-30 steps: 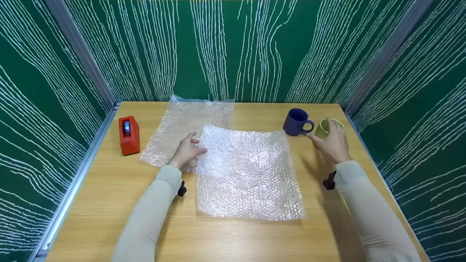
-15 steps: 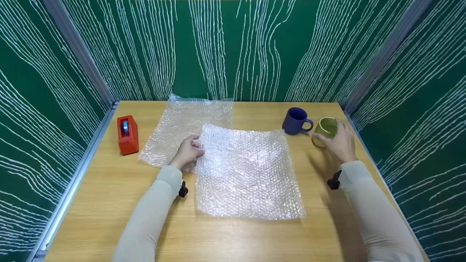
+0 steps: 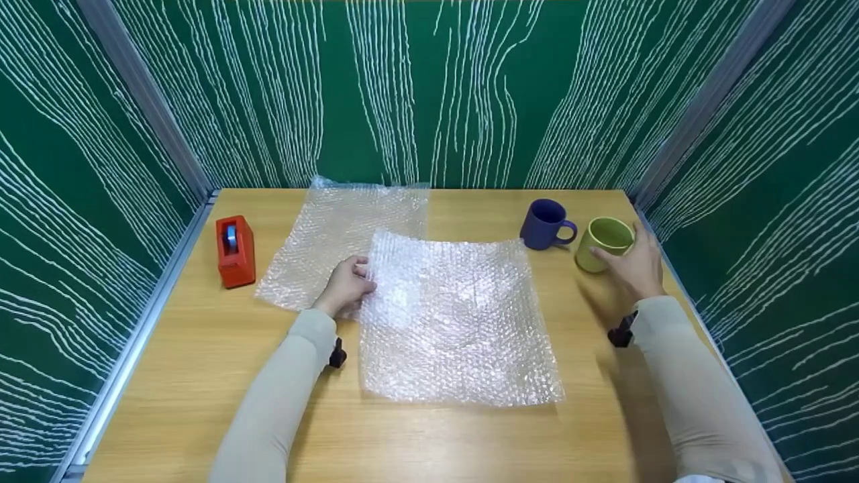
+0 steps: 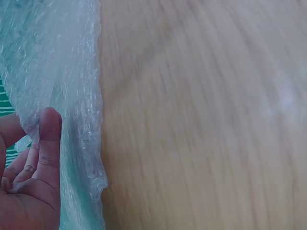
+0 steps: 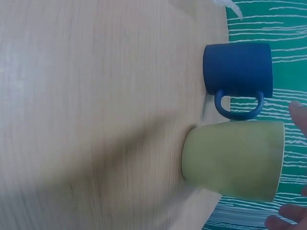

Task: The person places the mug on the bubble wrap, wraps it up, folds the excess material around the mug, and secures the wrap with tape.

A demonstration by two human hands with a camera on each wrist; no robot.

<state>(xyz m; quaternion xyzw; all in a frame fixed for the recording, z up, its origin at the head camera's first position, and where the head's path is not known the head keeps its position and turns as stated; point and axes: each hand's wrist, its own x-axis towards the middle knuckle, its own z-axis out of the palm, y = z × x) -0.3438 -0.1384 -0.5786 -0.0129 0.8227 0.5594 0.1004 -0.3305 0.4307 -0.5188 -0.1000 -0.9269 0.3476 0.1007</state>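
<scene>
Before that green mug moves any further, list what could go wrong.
1. The right hand holds the green mug tilted, close beside the blue mug; they could knock together.
2. Both mugs sit near the table's right edge; a slip might send one off.
3. The left hand only pinches the bubble wrap sheet at its edge; it may shift.

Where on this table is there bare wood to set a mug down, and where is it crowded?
Bare table: the near strip before the front bubble wrap sheet, and left below the tape dispenser. Crowded: far right, where blue mug and green mug meet the right hand.
</scene>
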